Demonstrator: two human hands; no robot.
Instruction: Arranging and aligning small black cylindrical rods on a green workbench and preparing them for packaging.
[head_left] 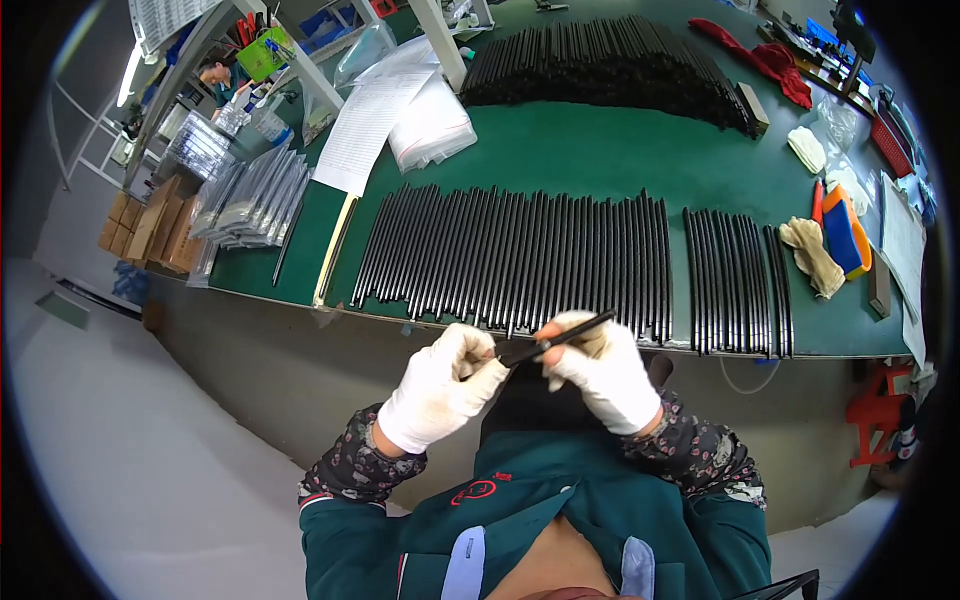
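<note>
Just off the table's front edge I hold a short, thin black rod [582, 328] at a slant, its right end raised. My right hand [612, 378], in a white glove with bare fingertips, is closed around the middle of the rod. At the rod's lower left end, the fingers of my left hand [440, 392], gloved the same way, are pinched together; the glove partly hides that end. Behind my hands, a long row of similar black rods [510, 255] lies side by side on the green table [590, 140]. To the right lies a smaller group of rods [728, 280].
A large pile of black rods [610, 70] lies at the back. Left stand a printed sheet [365, 130], plastic bags [432, 125] and bagged packs [262, 195]. At right are a loose glove [812, 257], an orange-and-blue holder [848, 235] and a red stool [878, 415].
</note>
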